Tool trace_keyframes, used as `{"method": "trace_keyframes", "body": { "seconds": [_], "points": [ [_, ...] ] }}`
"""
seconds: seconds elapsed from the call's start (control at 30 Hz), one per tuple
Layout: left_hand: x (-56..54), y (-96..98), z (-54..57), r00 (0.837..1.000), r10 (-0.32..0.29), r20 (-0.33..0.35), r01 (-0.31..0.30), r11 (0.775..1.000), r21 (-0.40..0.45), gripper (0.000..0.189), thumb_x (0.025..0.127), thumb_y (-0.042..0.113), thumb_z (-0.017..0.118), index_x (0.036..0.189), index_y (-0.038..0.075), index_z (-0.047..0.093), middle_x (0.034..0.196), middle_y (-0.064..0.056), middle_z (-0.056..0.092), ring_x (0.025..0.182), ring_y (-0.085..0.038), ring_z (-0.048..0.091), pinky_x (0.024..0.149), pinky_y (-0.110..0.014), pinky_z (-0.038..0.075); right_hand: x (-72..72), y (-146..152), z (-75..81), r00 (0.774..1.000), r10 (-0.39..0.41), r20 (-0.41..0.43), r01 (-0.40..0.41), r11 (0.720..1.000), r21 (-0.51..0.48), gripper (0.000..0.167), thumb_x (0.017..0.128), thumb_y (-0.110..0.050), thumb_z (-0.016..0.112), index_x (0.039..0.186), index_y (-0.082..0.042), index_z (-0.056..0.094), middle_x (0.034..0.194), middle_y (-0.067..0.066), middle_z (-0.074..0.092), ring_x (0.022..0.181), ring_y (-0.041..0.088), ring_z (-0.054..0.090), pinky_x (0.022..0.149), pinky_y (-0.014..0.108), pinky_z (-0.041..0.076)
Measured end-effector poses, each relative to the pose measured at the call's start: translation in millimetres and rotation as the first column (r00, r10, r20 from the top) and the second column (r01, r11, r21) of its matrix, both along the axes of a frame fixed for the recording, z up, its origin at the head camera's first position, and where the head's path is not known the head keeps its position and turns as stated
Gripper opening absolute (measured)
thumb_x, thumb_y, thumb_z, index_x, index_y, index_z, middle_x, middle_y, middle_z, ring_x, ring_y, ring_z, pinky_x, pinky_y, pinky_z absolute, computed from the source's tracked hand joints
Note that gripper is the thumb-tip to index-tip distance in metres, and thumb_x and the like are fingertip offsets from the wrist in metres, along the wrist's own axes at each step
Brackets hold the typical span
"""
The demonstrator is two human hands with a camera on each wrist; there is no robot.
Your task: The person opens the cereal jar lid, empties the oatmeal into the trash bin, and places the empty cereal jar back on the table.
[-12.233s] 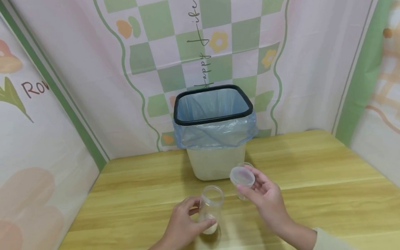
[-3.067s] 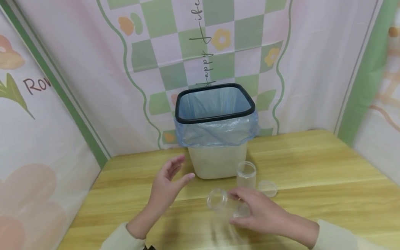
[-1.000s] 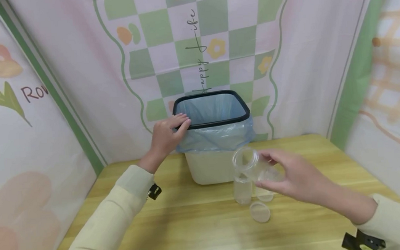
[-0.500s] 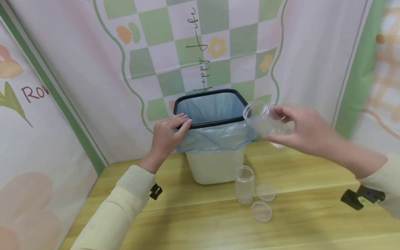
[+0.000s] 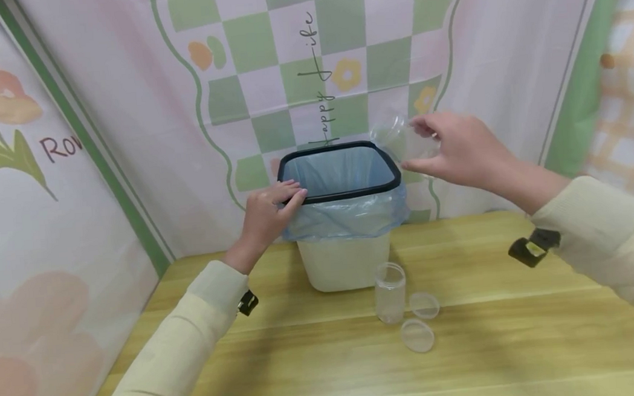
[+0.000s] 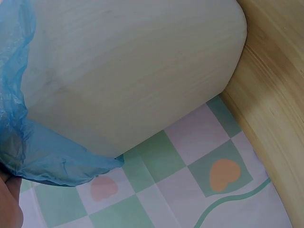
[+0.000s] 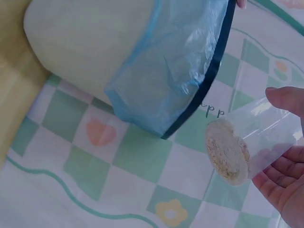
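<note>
My right hand (image 5: 463,146) holds a clear plastic jar (image 5: 395,138) tipped on its side, by the bin's right rim. Pale flaky crumbs (image 7: 227,151) show at one end of that jar in the right wrist view. My left hand (image 5: 269,213) grips the black rim at the front left corner of the trash bin (image 5: 345,263), fingertips over the edge. A blue bag (image 5: 345,214) lines the bin and hangs outside it. The left wrist view shows only part of that hand, at the lower left edge.
A second clear jar (image 5: 390,293) stands uncovered before the bin, with two round translucent lids (image 5: 425,305) lying flat to its right. The wooden table (image 5: 240,360) meets a patterned cloth wall (image 5: 267,92) behind the bin.
Earlier, my left hand held a jar and my right a lid. The jar passed to my right hand, which lifted it beside the bin's rim. My left hand moved onto the rim.
</note>
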State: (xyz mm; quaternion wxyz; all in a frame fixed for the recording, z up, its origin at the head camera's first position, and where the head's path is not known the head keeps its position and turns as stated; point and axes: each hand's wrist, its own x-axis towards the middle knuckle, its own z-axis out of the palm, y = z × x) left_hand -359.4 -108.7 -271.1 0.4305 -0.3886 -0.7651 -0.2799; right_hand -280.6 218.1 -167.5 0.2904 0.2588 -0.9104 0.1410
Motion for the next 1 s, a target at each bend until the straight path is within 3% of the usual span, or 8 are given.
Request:
{"method": "trace_keyframes", "body": {
  "seconds": [0.23,0.53,0.77,1.0],
  "points": [
    [-0.3,0.1,0.1,1.000,0.001,-0.019,-0.001,1.000,-0.002,0.016,0.087,0.015,0.073,0.094,0.002,0.078,0.095,-0.012,0.073,0.096,-0.024,0.070,0.087,-0.039,0.054,-20.2,-15,16.0,0.999,-0.022,0.030,0.019,0.994,0.106,0.063,0.081,-0.020,0.079,0.127,0.012,0.052,0.115,0.028,0.059,0.105,0.041,0.056,0.090,0.055,0.046],
    [-1.3,-0.1,-0.2,0.999,-0.003,-0.036,0.003,1.000,-0.011,0.015,0.087,0.015,0.073,0.093,0.003,0.078,0.094,-0.011,0.074,0.093,-0.024,0.070,0.087,-0.039,0.054,-40.9,-34,25.6,0.997,-0.054,0.064,0.038,0.972,0.232,0.064,0.083,-0.020,0.076,0.131,0.012,0.047,0.125,0.030,0.055,0.114,0.045,0.051,0.096,0.056,0.043],
    [-1.4,-0.4,0.3,0.999,0.001,-0.032,-0.001,1.000,-0.011,0.016,0.087,0.016,0.073,0.094,0.003,0.078,0.094,-0.012,0.073,0.095,-0.024,0.070,0.088,-0.039,0.054,-53.2,-44,26.7,0.996,-0.075,0.054,0.052,0.941,0.334,0.063,0.084,-0.019,0.076,0.131,0.011,0.047,0.126,0.030,0.053,0.116,0.045,0.050,0.095,0.055,0.044],
    [-0.7,-0.8,0.3,1.000,-0.002,-0.003,0.002,1.000,-0.012,0.016,0.088,0.016,0.073,0.095,0.003,0.078,0.095,-0.012,0.073,0.096,-0.024,0.070,0.089,-0.039,0.053,-66.3,-50,23.2,0.998,-0.047,0.030,0.031,0.916,0.401,0.058,0.082,-0.014,0.076,0.127,0.011,0.048,0.117,0.027,0.055,0.105,0.042,0.053,0.088,0.052,0.048]
  ]
}}
